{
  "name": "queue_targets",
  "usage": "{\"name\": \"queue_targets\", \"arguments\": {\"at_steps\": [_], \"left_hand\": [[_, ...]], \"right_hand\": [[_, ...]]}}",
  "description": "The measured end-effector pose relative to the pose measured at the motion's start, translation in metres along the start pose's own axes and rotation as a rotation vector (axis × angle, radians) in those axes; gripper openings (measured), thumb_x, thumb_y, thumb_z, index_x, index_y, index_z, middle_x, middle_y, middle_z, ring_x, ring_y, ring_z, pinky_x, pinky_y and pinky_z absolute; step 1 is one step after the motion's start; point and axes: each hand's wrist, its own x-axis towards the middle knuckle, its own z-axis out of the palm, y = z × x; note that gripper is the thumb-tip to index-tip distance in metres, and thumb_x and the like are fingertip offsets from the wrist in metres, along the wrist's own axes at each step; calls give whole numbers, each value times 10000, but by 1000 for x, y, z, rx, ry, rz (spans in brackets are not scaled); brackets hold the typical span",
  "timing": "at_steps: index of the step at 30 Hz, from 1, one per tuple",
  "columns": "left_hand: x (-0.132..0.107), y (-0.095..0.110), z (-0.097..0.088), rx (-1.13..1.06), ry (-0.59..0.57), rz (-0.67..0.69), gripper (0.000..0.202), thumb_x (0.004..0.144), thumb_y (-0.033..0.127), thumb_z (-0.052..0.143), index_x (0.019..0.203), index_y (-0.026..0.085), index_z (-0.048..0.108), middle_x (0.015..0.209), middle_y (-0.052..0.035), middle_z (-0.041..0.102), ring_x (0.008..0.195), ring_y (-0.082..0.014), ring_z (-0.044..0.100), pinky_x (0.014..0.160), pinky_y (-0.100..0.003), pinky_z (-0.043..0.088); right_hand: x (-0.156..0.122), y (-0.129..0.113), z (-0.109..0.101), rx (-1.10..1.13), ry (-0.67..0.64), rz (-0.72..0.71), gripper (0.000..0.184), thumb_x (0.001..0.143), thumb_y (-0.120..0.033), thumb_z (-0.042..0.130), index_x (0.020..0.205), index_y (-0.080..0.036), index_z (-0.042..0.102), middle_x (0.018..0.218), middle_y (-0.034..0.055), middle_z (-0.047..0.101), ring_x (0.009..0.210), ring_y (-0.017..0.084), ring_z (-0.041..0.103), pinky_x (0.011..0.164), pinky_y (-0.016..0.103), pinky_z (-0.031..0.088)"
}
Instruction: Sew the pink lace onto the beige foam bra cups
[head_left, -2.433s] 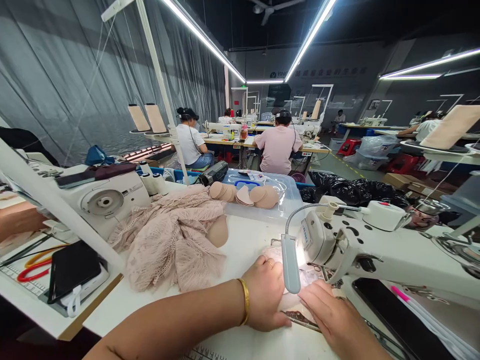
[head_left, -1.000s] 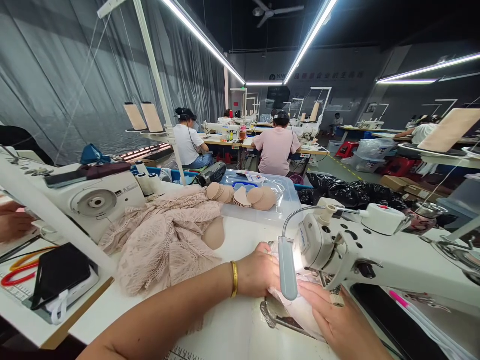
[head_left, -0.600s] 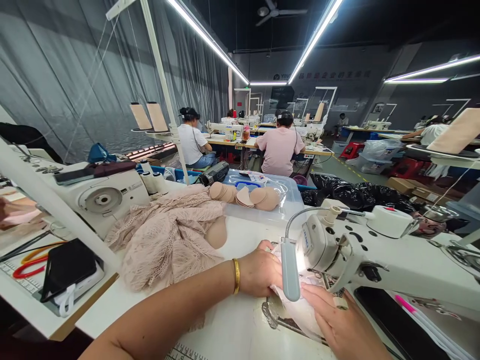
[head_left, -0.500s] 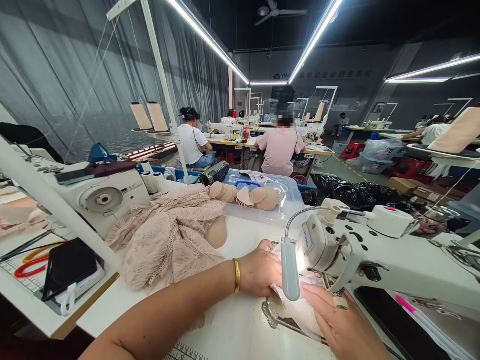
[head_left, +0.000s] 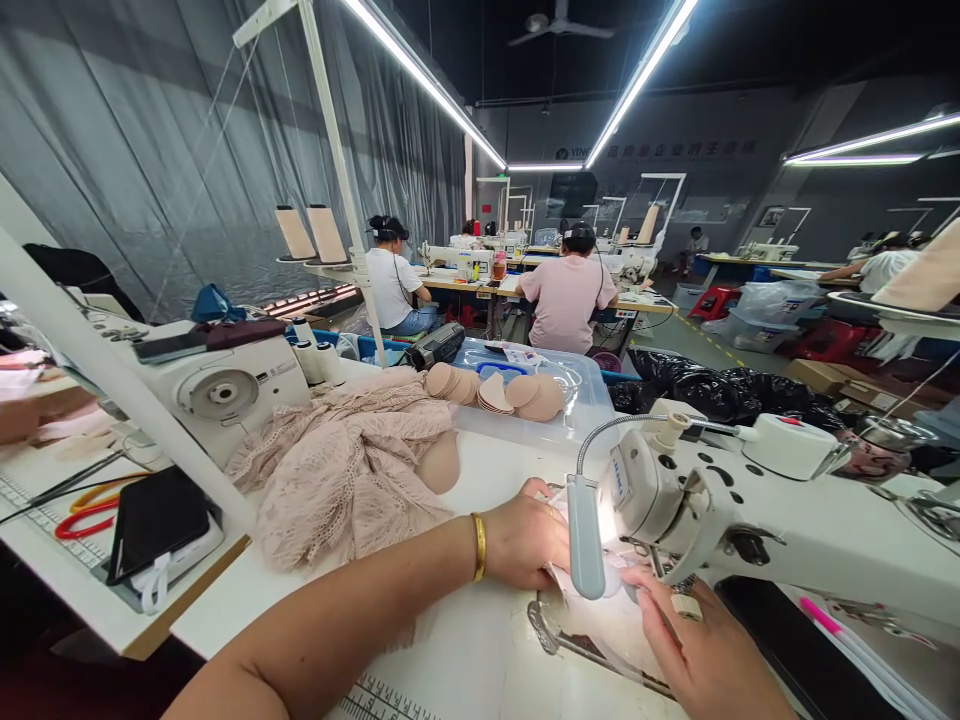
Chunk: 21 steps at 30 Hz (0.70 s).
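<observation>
Pale pink, thin fabric (head_left: 600, 622) lies under the head of a white sewing machine (head_left: 634, 490). My left hand (head_left: 525, 540), with a gold bangle at its wrist, curls over the fabric's left side; its fingertips are partly hidden behind the grey lamp (head_left: 586, 540). At the right side of the fabric, my right hand (head_left: 701, 635) has its fingers stretched out, their tips at the cloth beside the needle area. A wide ring-like band (head_left: 685, 606) sits on one of its fingers. The needle itself is hidden.
Beige lace fabric (head_left: 352, 480) is heaped left of my forearm. Round beige pads (head_left: 534, 397) rest on a clear plastic box lid (head_left: 577, 425). A dark phone (head_left: 161, 520) lies at the left, and a long black object (head_left: 795, 640) lies right of my hand. Two co-workers sit ahead.
My right hand has drawn back slightly to the right, its fingers more bent. My left hand stays on the fabric. The whole view has shifted a little.
</observation>
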Motion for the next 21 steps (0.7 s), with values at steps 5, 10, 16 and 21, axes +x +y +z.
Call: {"name": "queue_targets", "arguments": {"at_steps": [5, 10, 16, 21], "left_hand": [[0, -3, 5, 45, 4, 4, 132, 877, 242, 677, 972, 291, 755, 1039, -25, 787, 990, -253, 662, 1085, -524, 257], [0, 1, 6, 98, -26, -10, 76, 882, 257, 662, 897, 271, 736, 958, -33, 763, 995, -255, 625, 1081, -509, 260], [0, 3, 5, 81, -27, -13, 69, 886, 294, 666, 916, 272, 725, 975, -25, 762, 1007, -255, 623, 1088, -507, 263], [-2, 2, 7, 19, 10, -7, 105, 865, 220, 662, 929, 265, 732, 991, -22, 771, 1009, -249, 657, 1099, -537, 230]], "right_hand": [[16, -10, -6, -42, 44, -47, 303, 1133, -326, 366, 1164, -179, 630, 947, 132, 808, 841, 272, 817, 672, 410, 713], [18, -12, -7, -41, 52, -51, 279, 1138, -316, 346, 1174, -204, 600, 945, 124, 815, 834, 278, 824, 654, 429, 722], [13, -11, -4, 8, 50, -4, 256, 1129, -321, 367, 1151, -224, 603, 932, 111, 805, 824, 269, 810, 643, 397, 704], [10, -8, -5, -9, 27, -45, 331, 1123, -330, 377, 999, -232, 667, 962, 106, 828, 830, 277, 811, 702, 405, 698]]}}
